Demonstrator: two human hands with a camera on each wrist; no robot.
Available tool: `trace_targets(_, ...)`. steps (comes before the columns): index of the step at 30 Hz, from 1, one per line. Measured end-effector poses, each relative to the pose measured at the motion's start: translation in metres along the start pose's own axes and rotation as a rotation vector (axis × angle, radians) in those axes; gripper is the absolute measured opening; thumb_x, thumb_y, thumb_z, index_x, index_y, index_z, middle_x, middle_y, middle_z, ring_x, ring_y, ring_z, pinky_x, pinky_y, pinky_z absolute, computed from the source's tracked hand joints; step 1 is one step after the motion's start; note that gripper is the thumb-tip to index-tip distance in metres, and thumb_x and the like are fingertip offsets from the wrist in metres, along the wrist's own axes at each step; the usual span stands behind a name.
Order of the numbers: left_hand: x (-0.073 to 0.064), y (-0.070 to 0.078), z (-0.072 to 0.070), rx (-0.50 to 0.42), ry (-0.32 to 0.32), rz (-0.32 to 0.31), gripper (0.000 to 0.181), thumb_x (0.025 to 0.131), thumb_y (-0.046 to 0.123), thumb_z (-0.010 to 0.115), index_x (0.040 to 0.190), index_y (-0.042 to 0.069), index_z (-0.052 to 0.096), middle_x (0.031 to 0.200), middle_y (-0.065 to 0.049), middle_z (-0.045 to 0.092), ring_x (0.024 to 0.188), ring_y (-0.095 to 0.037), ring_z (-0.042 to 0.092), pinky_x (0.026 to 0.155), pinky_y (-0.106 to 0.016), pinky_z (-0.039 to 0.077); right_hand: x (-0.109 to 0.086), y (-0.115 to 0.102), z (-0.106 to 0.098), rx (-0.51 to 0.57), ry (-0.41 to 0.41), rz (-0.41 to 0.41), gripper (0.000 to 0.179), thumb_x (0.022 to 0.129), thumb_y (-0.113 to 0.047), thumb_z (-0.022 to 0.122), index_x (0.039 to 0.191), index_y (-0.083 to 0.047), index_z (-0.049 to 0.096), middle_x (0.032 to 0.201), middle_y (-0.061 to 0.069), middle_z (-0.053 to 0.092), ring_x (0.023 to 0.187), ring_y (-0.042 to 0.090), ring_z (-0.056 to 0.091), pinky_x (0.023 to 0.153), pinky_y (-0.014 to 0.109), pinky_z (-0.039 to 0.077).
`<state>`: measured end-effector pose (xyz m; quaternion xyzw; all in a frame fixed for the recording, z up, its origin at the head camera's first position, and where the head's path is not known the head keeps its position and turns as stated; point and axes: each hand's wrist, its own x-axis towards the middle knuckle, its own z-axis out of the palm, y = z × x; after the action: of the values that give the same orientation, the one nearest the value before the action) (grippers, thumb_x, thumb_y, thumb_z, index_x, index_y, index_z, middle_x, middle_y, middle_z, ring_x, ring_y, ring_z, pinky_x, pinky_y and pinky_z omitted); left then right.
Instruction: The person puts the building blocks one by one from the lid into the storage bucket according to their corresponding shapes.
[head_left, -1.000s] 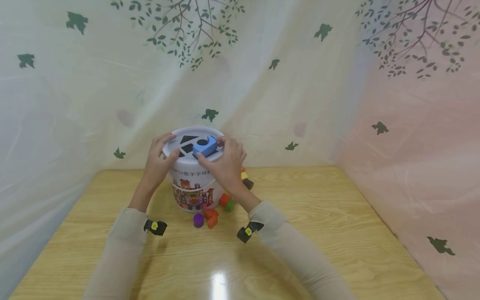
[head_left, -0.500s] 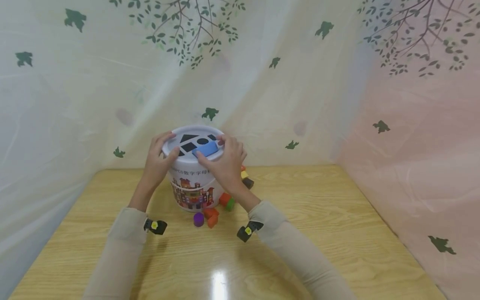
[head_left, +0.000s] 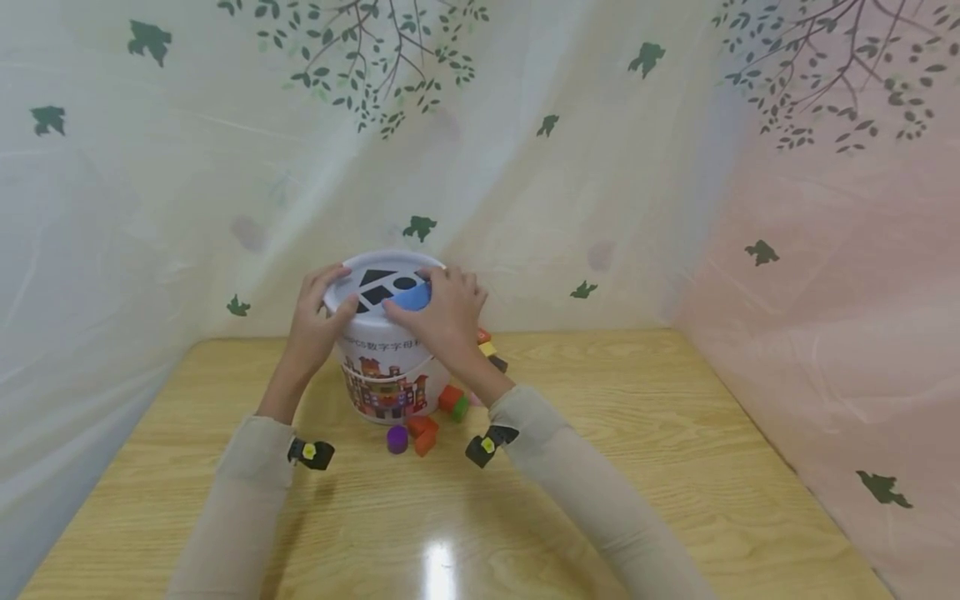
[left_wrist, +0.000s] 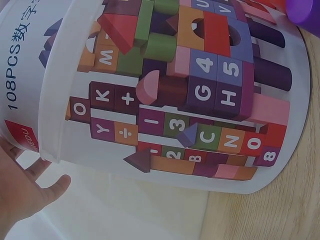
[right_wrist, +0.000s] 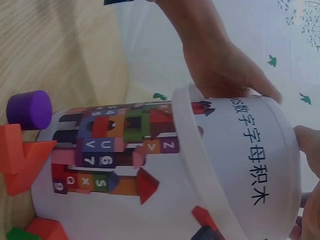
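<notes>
A white block bucket (head_left: 390, 367) stands on the table, its lid (head_left: 347, 287) cut with dark shaped holes. My left hand (head_left: 313, 317) holds the bucket's top at the left, thumb in front and fingers round the far rim. The left wrist view shows that hand (left_wrist: 25, 192) beside the bucket's upper band. On the right of the lid, my right hand (head_left: 448, 312) pinches a blue block (head_left: 412, 297), thumb at its near left end. Its right part is hidden under the fingers. At the lid's edge, part of the right hand (right_wrist: 311, 150) shows in the right wrist view.
At the bucket's foot lie a purple cylinder (head_left: 397, 439), orange-red blocks (head_left: 423, 433) and a red block (head_left: 450, 398) touching a green one (head_left: 461, 409). More blocks, including a yellow one (head_left: 487, 348), sit behind the right wrist. A patterned curtain (head_left: 525, 208) hangs behind the table.
The blue block, first tilted up with its curved notch showing, now lies lower at the lid. My right hand has shifted slightly left and covers more of it. The left hand keeps its place.
</notes>
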<state>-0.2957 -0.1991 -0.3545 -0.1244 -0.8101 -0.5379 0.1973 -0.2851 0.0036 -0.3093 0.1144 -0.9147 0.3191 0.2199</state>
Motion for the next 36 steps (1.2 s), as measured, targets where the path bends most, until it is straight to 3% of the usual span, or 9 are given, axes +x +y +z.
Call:
trace_targets(3, 0.0, -0.001, 0.001, 0.002, 0.0, -0.003, 0.059, 0.098, 0.031, 0.057, 0.152, 0.011, 0.045, 0.161, -0.014, 0.03, 0.141, -0.037, 0.036, 0.116, -0.065, 0.036, -0.001, 0.001, 0.001, 0.024, 0.012, -0.011, 0.058, 0.082, -0.054, 0.077, 0.125, -0.016, 0.067, 0.127, 0.007, 0.059, 0.116, 0.025, 0.045, 0.101, 0.045, 0.036)
trace_targets(10, 0.0, -0.003, 0.002, -0.014, -0.005, 0.001, 0.06, 0.098, 0.028, 0.057, 0.153, 0.009, 0.043, 0.161, -0.015, 0.029, 0.142, -0.038, 0.035, 0.116, -0.067, 0.034, -0.011, 0.017, 0.013, 0.256, 0.131, -0.107, 0.048, 0.084, -0.042, 0.08, 0.12, -0.012, 0.071, 0.124, 0.007, 0.06, 0.115, 0.023, 0.05, 0.099, 0.044, 0.037)
trace_targets(13, 0.0, -0.004, 0.001, -0.012, -0.008, -0.007, 0.061, 0.098, 0.027, 0.056, 0.154, 0.009, 0.042, 0.162, -0.016, 0.028, 0.142, -0.039, 0.034, 0.116, -0.068, 0.034, -0.013, 0.019, 0.014, 0.323, 0.142, -0.128, 0.046, 0.083, -0.041, 0.081, 0.117, -0.011, 0.072, 0.123, 0.007, 0.061, 0.116, 0.024, 0.052, 0.099, 0.044, 0.037)
trace_targets(28, -0.001, -0.001, 0.001, -0.023, 0.0, 0.003, 0.059, 0.098, 0.029, 0.057, 0.153, 0.011, 0.044, 0.161, -0.013, 0.029, 0.141, -0.037, 0.035, 0.117, -0.065, 0.034, -0.012, 0.015, 0.01, 0.359, 0.148, -0.113, 0.037, 0.08, -0.037, 0.084, 0.099, -0.009, 0.068, 0.114, 0.008, 0.061, 0.11, 0.025, 0.051, 0.095, 0.041, 0.04)
trace_targets(36, -0.001, -0.001, 0.001, -0.029, -0.004, 0.004, 0.061, 0.097, 0.028, 0.056, 0.154, 0.009, 0.042, 0.162, -0.014, 0.028, 0.142, -0.038, 0.034, 0.117, -0.067, 0.033, -0.009, 0.017, 0.013, 0.415, 0.148, -0.11, 0.03, 0.08, -0.031, 0.084, 0.087, -0.008, 0.066, 0.11, 0.009, 0.062, 0.11, 0.025, 0.054, 0.103, 0.045, 0.039)
